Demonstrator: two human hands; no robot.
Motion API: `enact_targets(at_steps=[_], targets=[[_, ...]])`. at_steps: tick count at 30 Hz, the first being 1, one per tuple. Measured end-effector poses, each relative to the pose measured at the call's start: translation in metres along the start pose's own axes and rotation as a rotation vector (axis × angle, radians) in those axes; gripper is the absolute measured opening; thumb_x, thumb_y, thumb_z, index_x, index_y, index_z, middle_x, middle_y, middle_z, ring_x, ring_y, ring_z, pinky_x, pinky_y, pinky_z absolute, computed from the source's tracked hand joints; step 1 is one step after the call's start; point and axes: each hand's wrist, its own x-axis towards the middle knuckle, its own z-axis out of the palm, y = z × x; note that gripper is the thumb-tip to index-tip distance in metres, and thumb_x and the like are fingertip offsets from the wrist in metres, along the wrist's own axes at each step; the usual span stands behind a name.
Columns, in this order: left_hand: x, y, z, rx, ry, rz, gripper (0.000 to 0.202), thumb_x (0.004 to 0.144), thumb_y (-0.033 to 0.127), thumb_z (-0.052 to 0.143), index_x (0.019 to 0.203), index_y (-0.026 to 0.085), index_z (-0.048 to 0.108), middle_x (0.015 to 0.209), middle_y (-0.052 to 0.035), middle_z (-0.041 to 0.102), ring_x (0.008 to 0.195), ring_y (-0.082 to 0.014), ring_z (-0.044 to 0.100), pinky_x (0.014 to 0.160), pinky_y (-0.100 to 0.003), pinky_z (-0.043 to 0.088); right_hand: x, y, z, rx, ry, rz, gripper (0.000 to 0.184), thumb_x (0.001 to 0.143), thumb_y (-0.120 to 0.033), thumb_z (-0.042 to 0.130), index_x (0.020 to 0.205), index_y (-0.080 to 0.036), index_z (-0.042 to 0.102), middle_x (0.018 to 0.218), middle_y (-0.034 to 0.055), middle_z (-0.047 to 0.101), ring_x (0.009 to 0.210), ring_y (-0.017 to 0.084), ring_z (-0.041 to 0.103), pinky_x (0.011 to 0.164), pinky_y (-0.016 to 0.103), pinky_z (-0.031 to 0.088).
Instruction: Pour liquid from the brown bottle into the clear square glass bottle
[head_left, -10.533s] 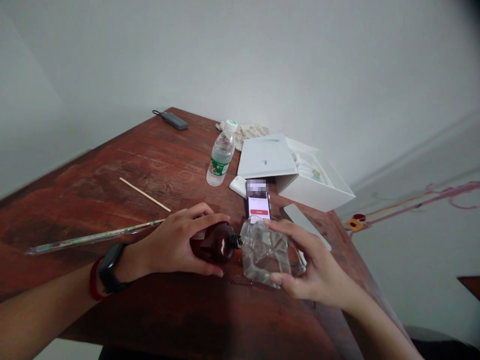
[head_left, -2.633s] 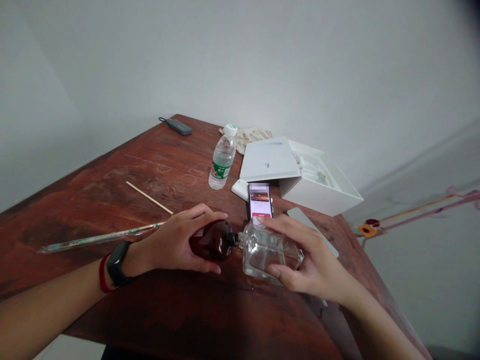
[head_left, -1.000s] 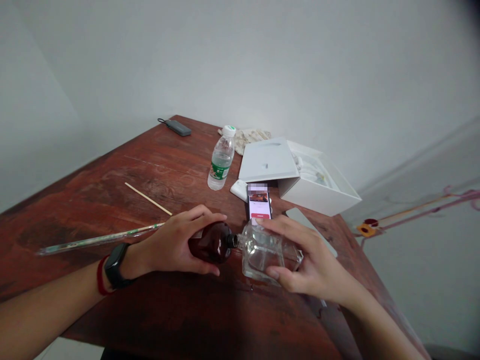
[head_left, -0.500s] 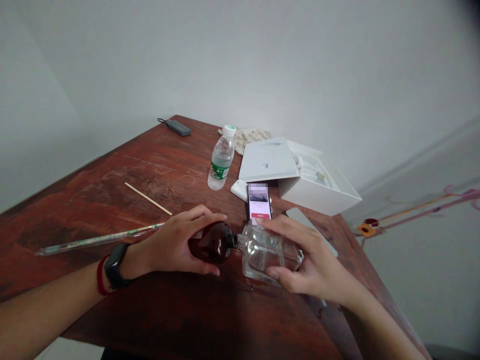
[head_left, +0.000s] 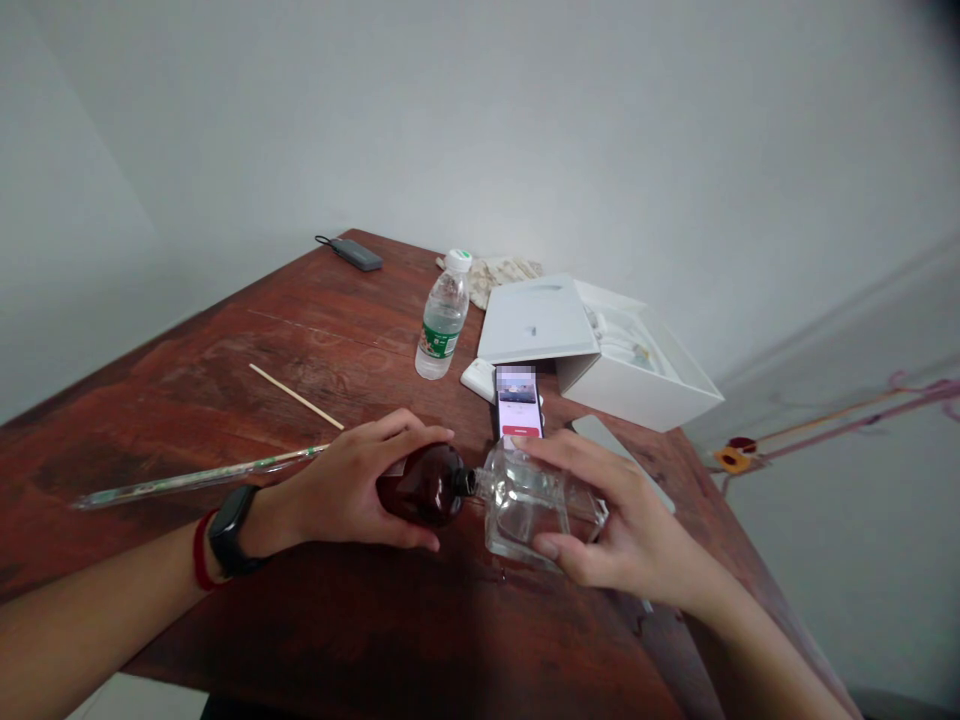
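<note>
left hand (head_left: 337,490): fingers curled round a dark amber glass bottle (head_left: 424,487), lying on its side
right hand (head_left: 630,530): fingers wrapped round a clear square glass bottle (head_left: 521,515)
bottles: mouths meeting, over a red-brown wooden table (head_left: 225,430)
nearest: smartphone (head_left: 517,402), just beyond the bottles

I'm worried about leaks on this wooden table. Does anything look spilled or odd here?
Yes: a small wet patch seems to mark the table just below the clear glass bottle. The right hand holds that bottle neck to neck with the amber bottle in the left hand, both nearly sideways, an unusual way to hold bottles.
</note>
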Motion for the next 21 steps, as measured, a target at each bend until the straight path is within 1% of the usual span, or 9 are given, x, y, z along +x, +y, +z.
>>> enact_targets(at_steps=[8,17,21], targets=[[-0.0009,0.0,0.0001,-0.012,-0.013,-0.029,0.094,0.075,0.058,0.099,0.153,0.033,0.053,0.129,-0.0067,0.066,0.111,-0.0288,0.071,0.097,-0.041,0.062,-0.0007,0.0008,0.0008,0.013,-0.005,0.022,0.059,0.083,-0.035,0.08,0.141,-0.026,0.069,0.126,0.0108,0.081,0.105,0.029,0.082,0.087,0.039,0.067],[-0.0007,-0.0025,0.0011,-0.014,0.013,0.01,0.096,0.075,0.058,0.099,0.154,0.033,0.052,0.128,-0.0064,0.066,0.108,-0.0277,0.071,0.095,-0.039,0.061,-0.0008,0.0007,0.0001,0.039,-0.014,0.022,0.061,0.083,-0.03,0.08,0.143,-0.029,0.068,0.121,0.0073,0.081,0.099,0.025,0.081,0.084,0.034,0.066],[-0.0011,-0.0009,0.0006,-0.012,0.001,-0.016,0.095,0.075,0.057,0.099,0.155,0.033,0.052,0.129,-0.0074,0.066,0.11,-0.0287,0.071,0.097,-0.041,0.061,-0.0003,-0.0001,0.0001,0.031,-0.008,0.015,0.061,0.083,-0.03,0.08,0.142,-0.028,0.068,0.12,0.0076,0.081,0.098,0.025,0.081,0.085,0.035,0.066]])
